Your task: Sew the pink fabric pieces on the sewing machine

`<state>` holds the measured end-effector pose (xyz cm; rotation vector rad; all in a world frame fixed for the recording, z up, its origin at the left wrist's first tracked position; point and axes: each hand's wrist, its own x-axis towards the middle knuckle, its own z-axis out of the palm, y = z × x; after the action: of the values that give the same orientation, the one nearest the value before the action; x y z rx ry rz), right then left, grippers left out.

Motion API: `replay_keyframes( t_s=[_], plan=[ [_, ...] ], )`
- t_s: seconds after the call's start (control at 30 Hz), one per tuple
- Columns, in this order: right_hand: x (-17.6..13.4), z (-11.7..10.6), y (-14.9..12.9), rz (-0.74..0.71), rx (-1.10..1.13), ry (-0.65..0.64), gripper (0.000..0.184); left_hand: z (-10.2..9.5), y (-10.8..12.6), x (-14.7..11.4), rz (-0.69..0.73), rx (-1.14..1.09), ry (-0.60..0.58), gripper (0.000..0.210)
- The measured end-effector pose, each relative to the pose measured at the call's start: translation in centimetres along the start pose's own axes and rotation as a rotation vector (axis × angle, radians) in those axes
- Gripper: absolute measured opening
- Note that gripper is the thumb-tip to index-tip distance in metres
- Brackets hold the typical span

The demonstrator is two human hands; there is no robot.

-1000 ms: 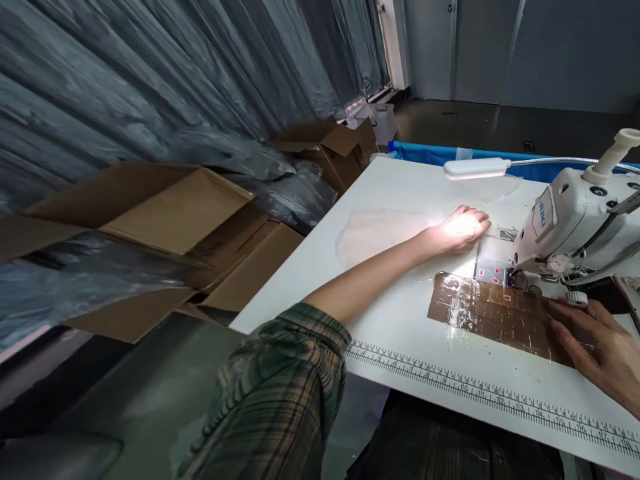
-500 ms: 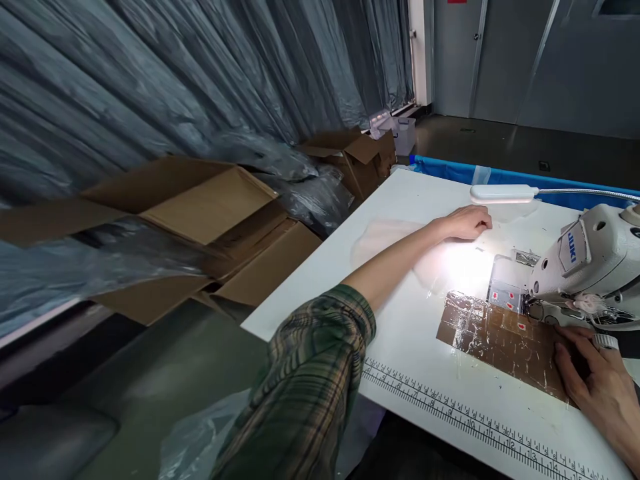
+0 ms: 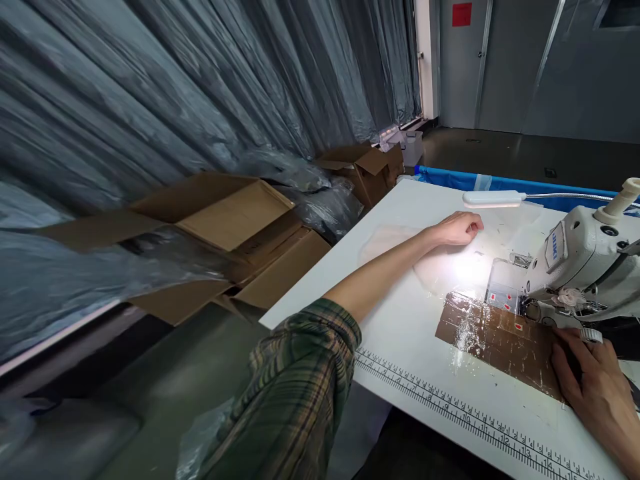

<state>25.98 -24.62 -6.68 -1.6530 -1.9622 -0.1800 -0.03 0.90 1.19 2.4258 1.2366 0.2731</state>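
My left hand is stretched across the white table, its fingers curled in under the lamp; whatever they hold, if anything, cannot be made out. Beneath and beside that forearm lies a sheer pale fabric piece, hard to separate from the white surface. At the sewing machine, my right hand rests on the right end of a brown taped plate, thumb and fingers apart. The plate lies in front of the needle area, which is partly hidden by the machine head. Small red arrow stickers mark the plate and machine bed.
A white lamp on a bent neck hangs over the table. Along the front edge runs a printed ruler. Open cardboard boxes and plastic bags stand at the left by the grey curtain. Blue cloth borders the far edge.
The view has shifted slightly, so the boxes and door appear lower. My left hand keeps its curled shape in nearly the same place. My right hand stays on the brown plate.
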Motion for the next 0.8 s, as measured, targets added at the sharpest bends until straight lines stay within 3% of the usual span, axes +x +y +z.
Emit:
replay_keyframes(
  t_s=[0.27, 0.43, 0.53, 0.67, 0.8],
  plan=[
    [0.1, 0.0, -0.1, -0.045, -0.01, 0.031, 0.04, 1.6, 0.2, 0.5, 0.009, -0.121, -0.045, 0.051],
    [0.1, 0.0, -0.1, -0.08, -0.019, 0.035, 0.042, 0.6, 0.5, -0.1, 0.032, -0.137, -0.034, 0.048],
    [0.0, 0.1, 0.1, -0.087, -0.026, 0.064, 0.045, -1.1, -0.8, -2.6, 0.038, -0.038, 0.059, 0.038],
    [-0.3, 0.6, 0.6, -0.106, -0.023, 0.042, 0.047, -3.0, -3.8, -7.5, -0.127, 0.091, 0.147, 0.031],
    [-0.4, 1.2, 1.5, -0.16, -0.015, 0.045, 0.046, -2.7, -5.4, -11.6, -0.225, 0.123, 0.136, 0.032]
  ],
)
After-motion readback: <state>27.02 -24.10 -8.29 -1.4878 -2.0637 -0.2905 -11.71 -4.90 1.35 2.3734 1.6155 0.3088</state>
